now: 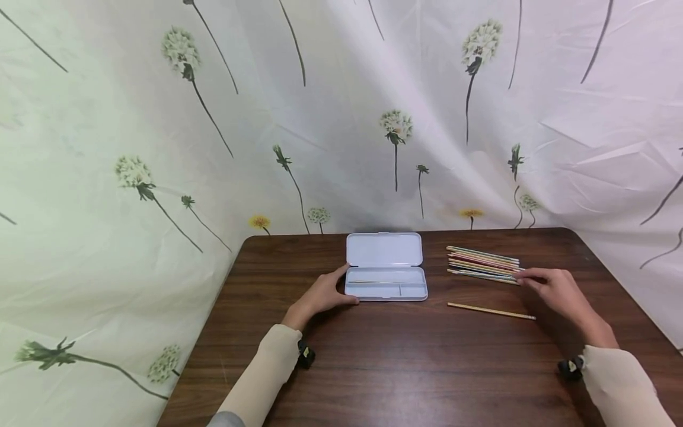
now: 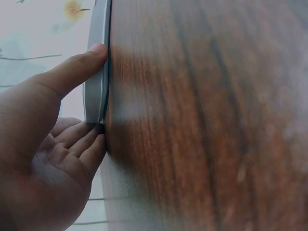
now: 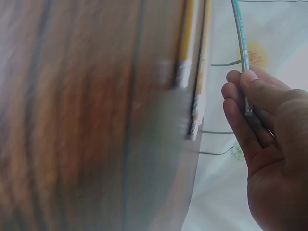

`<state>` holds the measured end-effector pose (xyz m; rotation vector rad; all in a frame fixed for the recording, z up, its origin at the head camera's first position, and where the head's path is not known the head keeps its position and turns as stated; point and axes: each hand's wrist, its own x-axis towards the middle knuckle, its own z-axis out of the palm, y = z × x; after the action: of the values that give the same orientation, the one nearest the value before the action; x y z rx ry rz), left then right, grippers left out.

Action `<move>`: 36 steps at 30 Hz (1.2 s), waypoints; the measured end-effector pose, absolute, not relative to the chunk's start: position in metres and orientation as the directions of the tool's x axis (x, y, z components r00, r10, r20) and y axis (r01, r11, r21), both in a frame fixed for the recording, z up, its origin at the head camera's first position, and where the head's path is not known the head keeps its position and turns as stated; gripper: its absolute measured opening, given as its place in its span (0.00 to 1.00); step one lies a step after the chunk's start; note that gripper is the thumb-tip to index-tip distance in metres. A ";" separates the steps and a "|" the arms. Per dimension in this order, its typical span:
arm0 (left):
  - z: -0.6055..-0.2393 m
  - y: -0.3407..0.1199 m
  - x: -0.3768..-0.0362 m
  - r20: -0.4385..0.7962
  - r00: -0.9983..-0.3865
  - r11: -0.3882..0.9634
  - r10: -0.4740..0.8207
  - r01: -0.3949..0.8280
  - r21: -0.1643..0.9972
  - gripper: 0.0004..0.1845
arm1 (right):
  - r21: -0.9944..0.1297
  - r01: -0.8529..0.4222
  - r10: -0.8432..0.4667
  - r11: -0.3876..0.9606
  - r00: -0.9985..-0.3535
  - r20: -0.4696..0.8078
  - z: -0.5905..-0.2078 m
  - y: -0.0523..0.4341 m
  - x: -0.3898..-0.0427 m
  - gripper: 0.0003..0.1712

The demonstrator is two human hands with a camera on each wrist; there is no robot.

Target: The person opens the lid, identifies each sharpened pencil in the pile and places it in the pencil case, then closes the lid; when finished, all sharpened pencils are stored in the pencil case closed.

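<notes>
- Left hand [image 1: 322, 295] sits just left of centre frame in head view, clamped on the near-left corner of the pencil case [image 1: 386, 267]: thumb along the left end, other fingers tucked at the front edge.
- Left wrist view confirms: thumb [image 2: 79, 67] pressed flat on the case's grey side wall [image 2: 97, 72], upper left of frame; curled fingers [image 2: 79, 144] touch the case's lower end where it meets the table [image 2: 202, 125].
- Case is white plastic, lid flipped up toward the back wall, tray part nearer the person. One thin pencil lies inside the tray, lengthwise. No brand or writing readable on the case.
- Right hand [image 1: 555, 290] at mid-right of head view, fingertips at the right ends of the pencil bundle [image 1: 482, 264].
- Right wrist view: thumb and fingers [image 3: 250, 91] pinch a teal pencil [image 3: 239, 33], upper right of frame, so grip is closed on that pencil. Faint print runs along its barrel, too blurred to read.
- Two yellowish pencils w/ silver ends [image 3: 192, 62] lie just left of the teal one in that view; blurred.
- Bundle is approx. a dozen mixed-colour pencils side by side, right of the case, near but not touching it.
- One lone yellow pencil [image 1: 491, 311] lies apart, below the bundle, toward lower right.
- Dark wood table [image 1: 400, 367] fills lower half; dandelion-print sheet [image 1: 160, 148] covers the wall behind.
</notes>
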<state>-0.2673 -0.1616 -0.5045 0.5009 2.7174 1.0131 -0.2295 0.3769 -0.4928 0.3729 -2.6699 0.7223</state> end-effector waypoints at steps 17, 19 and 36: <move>-0.506 -0.162 -0.266 -0.052 -0.923 0.701 0.380 0.251 0.667 0.55 | -0.482 -0.437 -0.222 0.759 -0.871 0.439 -0.472 0.331 -0.243 0.09; -0.505 -0.162 -0.266 -0.052 -0.924 0.700 0.379 0.250 0.669 0.55 | -0.481 -0.457 -0.237 0.749 -0.861 0.449 -0.471 0.326 -0.246 0.10; -0.503 -0.162 -0.265 -0.060 -0.924 0.703 0.379 0.245 0.668 0.56 | -0.518 -0.570 -0.339 0.638 -0.812 0.475 -0.457 0.260 -0.276 0.11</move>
<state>-0.2653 -0.1617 -0.5033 0.5033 2.7179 1.0255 -0.2758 0.2602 -0.4572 0.7258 -2.5263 0.9667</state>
